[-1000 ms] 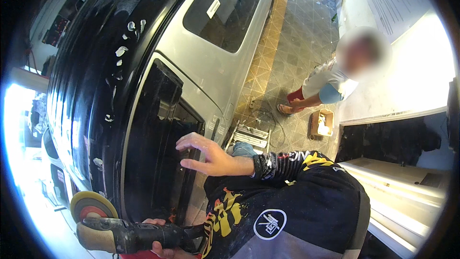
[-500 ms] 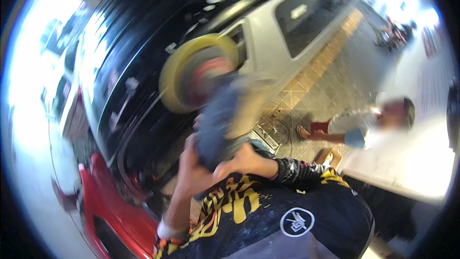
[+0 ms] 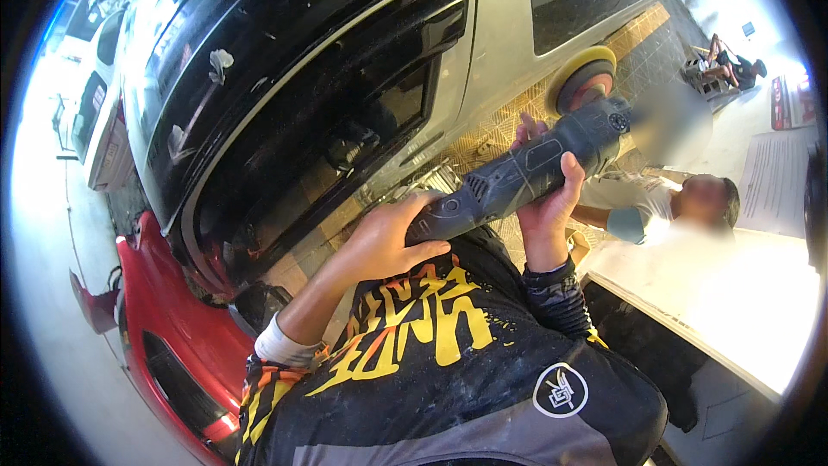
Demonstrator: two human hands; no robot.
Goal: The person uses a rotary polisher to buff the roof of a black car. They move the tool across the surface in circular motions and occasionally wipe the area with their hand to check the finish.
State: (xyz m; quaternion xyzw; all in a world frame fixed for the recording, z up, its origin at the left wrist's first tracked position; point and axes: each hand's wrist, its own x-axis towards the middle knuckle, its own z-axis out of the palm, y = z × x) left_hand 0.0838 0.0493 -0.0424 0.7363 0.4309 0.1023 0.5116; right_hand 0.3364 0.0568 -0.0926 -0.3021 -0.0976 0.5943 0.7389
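Note:
A dark grey polisher [image 3: 526, 174] lies slanted across the front of my body. Its round head carries a yellow-rimmed pad [image 3: 565, 91], held off the car and facing away from me. My left hand [image 3: 384, 233] is wrapped round the tail end of the handle. Nearer the head, my right hand [image 3: 549, 211] grips the body from below, thumb on the near side and fingertips showing on the far side. Beyond the tool stands a car [image 3: 483, 43] with a shiny black top, a dark side window and pale side panels. Whitish smears [image 3: 221, 65] mark its black surface.
A red vehicle part or body [image 3: 172, 328] is at lower left. A pale-topped table [image 3: 673, 293] stands to my right, with another person [image 3: 634, 207] beside it. Farther off, someone sits near the wall [image 3: 733, 69]. Another white vehicle [image 3: 103, 121] is at far left.
The polisher has swung to the right and its pad has moved from over the car to beyond its side. My hands have spread apart along the tool, and the view has steadied.

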